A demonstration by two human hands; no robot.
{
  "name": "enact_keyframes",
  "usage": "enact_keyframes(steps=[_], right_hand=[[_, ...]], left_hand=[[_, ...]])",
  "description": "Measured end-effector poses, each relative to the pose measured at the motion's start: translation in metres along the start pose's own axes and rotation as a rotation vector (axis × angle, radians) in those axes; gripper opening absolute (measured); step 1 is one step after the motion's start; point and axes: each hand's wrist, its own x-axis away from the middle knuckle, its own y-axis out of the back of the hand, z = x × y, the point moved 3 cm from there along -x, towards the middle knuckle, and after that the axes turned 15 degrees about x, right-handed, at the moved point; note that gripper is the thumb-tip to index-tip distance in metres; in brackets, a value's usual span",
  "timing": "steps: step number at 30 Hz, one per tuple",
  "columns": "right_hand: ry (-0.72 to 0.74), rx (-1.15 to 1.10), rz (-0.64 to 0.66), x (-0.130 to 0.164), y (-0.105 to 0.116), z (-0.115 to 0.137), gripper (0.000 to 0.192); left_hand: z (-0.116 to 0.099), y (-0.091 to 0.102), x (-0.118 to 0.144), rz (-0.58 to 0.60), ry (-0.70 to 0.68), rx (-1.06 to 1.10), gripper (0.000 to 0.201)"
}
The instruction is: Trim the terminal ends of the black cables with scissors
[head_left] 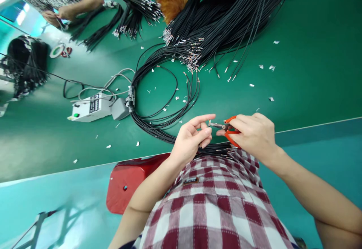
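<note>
- The right hand (256, 135) is wrapped around a pair of orange-handled pliers (229, 129), fingers curled tight over the handles; the metal nose points toward the other hand.
- The left hand (192, 138) pinches something very small between thumb and forefinger, right at the nose of the pliers. It looks like a metal terminal on a wire end, but it is too small to be sure.
- Just below the pliers, a bundle of black wires (215, 151) lies across the person's lap, over the red-and-white checked shirt (215, 203).
- Beyond the pliers, on the green table (311, 72), a coiled loop of black cables (158, 98) lies nearest, with a far larger heap of cables (226, 19) with metal-tipped ends further back.
- Left of the pliers and well apart stands a small white control box (89, 107) with grey leads.
- Loose metal scraps (271, 68) are scattered over the table, behind and to both sides of the pliers.
- Far back and left of the pliers, a co-worker's hands (58, 15) handle another wire bundle.
- Risk, as I judge it: the fingertips sit so close to the nose that a squeeze slightly off line could nip skin, or crush the tiny piece crooked.
- A loosened pinch could also drop the piece among the scraps, where it would be hard to find.
</note>
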Motion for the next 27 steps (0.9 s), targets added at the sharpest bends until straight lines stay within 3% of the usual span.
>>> enact_keyframes(steps=[5, 8, 10, 12, 16, 21, 23, 25, 27], right_hand=[[-0.057, -0.179, 0.062, -0.001, 0.0, 0.0, 0.052], [-0.219, -0.645, 0.146, -0.005, -0.007, -0.008, 0.056], [-0.395, -1.051, 0.209, -0.01, -0.017, -0.016, 0.063], [-0.544, -1.302, 0.274, -0.014, -0.026, -0.022, 0.07], [-0.544, -1.249, 0.368, -0.018, -0.026, -0.014, 0.051], [-0.543, -1.335, 0.278, -0.02, -0.008, 0.004, 0.044], [-0.557, -1.337, 0.254, -0.02, -0.005, 0.003, 0.043], [-0.54, -1.334, 0.239, -0.019, -0.004, 0.0, 0.042], [-0.494, -1.347, 0.224, -0.018, -0.003, -0.002, 0.04]], left_hand=[[0.0, 0.0, -0.001, -0.005, 0.0, 0.018, 0.045], [0.0, 0.0, -0.002, -0.022, -0.023, 0.034, 0.048], [0.0, -0.001, -0.003, -0.034, -0.025, 0.021, 0.042], [0.001, -0.001, -0.004, -0.026, 0.002, -0.015, 0.035], [0.007, -0.004, -0.003, -0.025, 0.015, -0.167, 0.03], [0.01, -0.011, 0.005, -0.08, -0.334, -0.617, 0.015], [0.01, -0.013, 0.005, -0.065, -0.387, -0.698, 0.014], [0.008, -0.012, 0.001, -0.005, -0.254, -0.648, 0.015], [0.007, -0.01, -0.005, 0.111, -0.002, -0.529, 0.022]])
